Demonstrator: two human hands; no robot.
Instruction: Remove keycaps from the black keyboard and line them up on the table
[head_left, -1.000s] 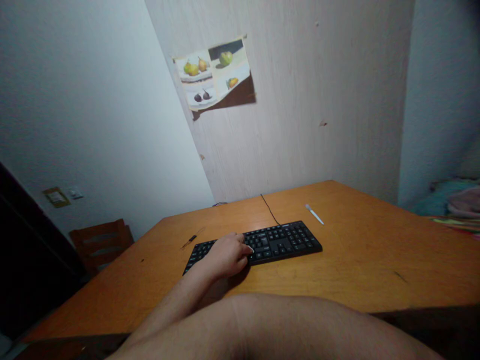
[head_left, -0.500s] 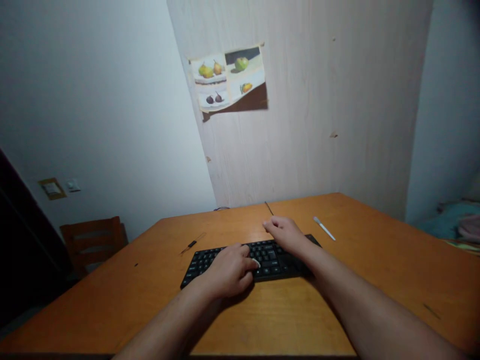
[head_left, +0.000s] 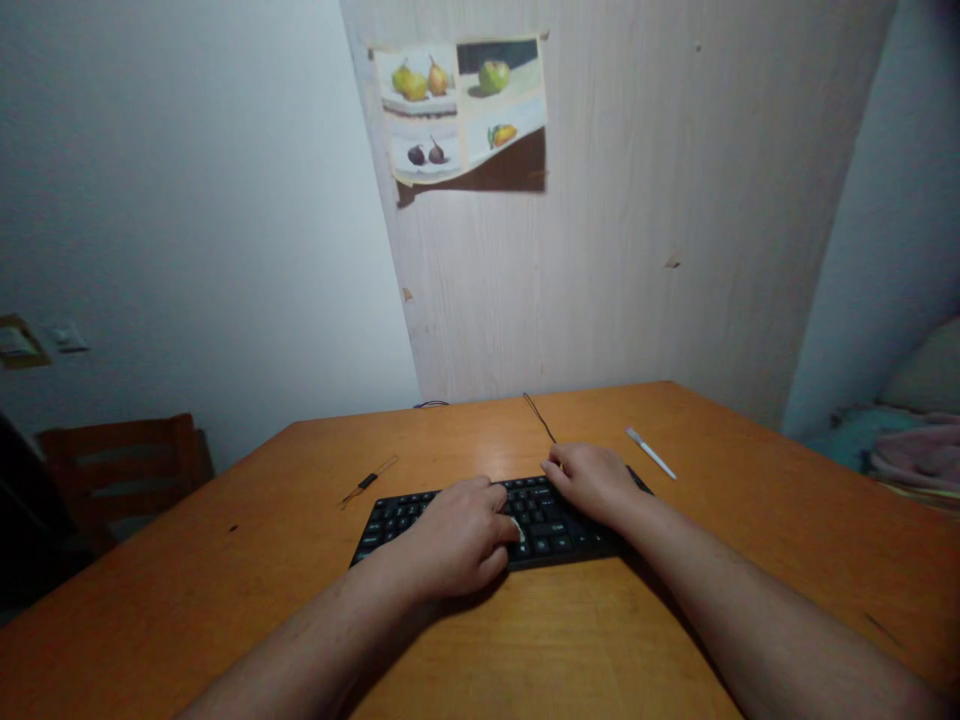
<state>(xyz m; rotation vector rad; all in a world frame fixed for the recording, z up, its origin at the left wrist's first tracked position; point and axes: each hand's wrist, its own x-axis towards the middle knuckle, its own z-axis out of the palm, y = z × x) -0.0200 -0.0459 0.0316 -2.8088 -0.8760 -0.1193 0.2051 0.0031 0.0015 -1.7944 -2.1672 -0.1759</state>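
Both hands sit at the keyboard now: the right hand (head_left: 596, 485), out of view in the earliest frame, has come over its right part and dropped closer to it in the last half second, leaving more of the black cord (head_left: 538, 416) in view. Its fingers are curled in narrow near the keyboard's back edge; I cannot tell whether they grip it. The left hand (head_left: 459, 540) lies palm down over the middle keys, fingers bent and drawn narrow on a small white piece (head_left: 519, 530) at the fingertips, too small to identify.

Under both hands, the black keyboard (head_left: 541, 518) lies flat at the lower centre of the frame, on the wooden bench (head_left: 555, 640). The cord runs from behind it toward the wall. A slim white tool (head_left: 652, 455) lies right of the cord, and a small black item with thin wire ends (head_left: 367, 481) lies just beyond the keyboard's left end. Farther out, a wooden chair (head_left: 124, 465) stands at lower left, and a fruit picture (head_left: 461, 110) hangs at upper centre, its bottom edge curling.
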